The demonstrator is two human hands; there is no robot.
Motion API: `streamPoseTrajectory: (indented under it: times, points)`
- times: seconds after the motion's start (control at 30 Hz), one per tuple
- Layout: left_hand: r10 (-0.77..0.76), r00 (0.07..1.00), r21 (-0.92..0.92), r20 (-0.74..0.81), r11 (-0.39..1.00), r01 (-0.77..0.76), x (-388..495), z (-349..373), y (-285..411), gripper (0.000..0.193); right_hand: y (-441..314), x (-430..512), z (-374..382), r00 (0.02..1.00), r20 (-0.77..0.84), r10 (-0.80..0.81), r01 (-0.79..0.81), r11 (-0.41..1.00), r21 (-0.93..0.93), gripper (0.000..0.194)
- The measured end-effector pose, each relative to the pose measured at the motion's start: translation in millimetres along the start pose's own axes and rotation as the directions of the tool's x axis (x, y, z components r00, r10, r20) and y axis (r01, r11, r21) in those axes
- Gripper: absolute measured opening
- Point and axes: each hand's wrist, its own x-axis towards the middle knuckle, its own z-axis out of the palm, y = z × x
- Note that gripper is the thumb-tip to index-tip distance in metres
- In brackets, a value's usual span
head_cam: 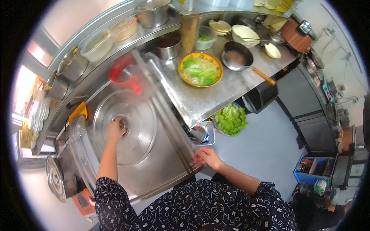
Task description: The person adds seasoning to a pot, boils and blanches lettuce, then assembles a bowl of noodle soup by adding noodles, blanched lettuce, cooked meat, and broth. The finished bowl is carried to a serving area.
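Observation:
My left hand [116, 128] is closed on the knob at the middle of a wide round metal lid [138, 144], which lies on a stainless steel cooking counter [156, 170]. My right hand [206, 157] hovers by the counter's right edge with its fingers curled; whether they hold anything is hidden. Beside it, two thin brown strips [173, 141], perhaps long chopsticks, run along the counter. Behind the lid, partly veiled by steam, is a red plastic dipper [122, 76]. A yellow-rimmed bowl of sliced greens [201, 69] stands on the steel table [202, 98].
A saucepan [237, 57] with a wooden handle [264, 76] sits right of the bowl. Leafy lettuce [230, 119] fills a floor container below. Metal pots [72, 63] and plastic tubs [96, 46] line the back shelf. Another person [318, 213] is at the lower right.

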Motion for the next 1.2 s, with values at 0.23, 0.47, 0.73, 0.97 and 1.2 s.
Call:
streamPoseTrajectory:
  times: [0.23,0.47,0.73,0.97,1.2]
  points:
    - [0.059,0.913,0.035,-0.405,0.998,-0.049,-44.7,-23.2,75.3,0.058,13.0,-54.2,-123.1,0.983,-0.184,0.005,-0.01,1.0,-0.027,0.027]
    - [0.002,0.904,-0.617,-0.428,0.73,-0.294,-107.9,-17.4,320.7,0.03,-61.0,-89.2,-304.6,0.858,-0.373,-0.353,0.155,0.871,-0.466,0.024]
    - [0.247,0.947,-0.978,0.206,0.012,0.209,-101.4,38.2,548.9,0.033,-247.1,-2.1,-408.2,0.612,-0.206,-0.763,0.455,0.553,-0.698,0.041]
    - [0.098,0.957,-0.919,0.272,-0.267,0.289,-61.6,34.1,552.1,0.042,-269.4,19.3,-409.1,0.871,-0.097,-0.482,0.388,0.795,-0.466,0.031]
    - [-0.553,0.803,-0.856,0.223,-0.505,-0.11,1.4,30.4,481.5,0.086,-374.9,56.1,-376.6,0.704,0.206,-0.68,0.531,0.31,-0.789,0.019]
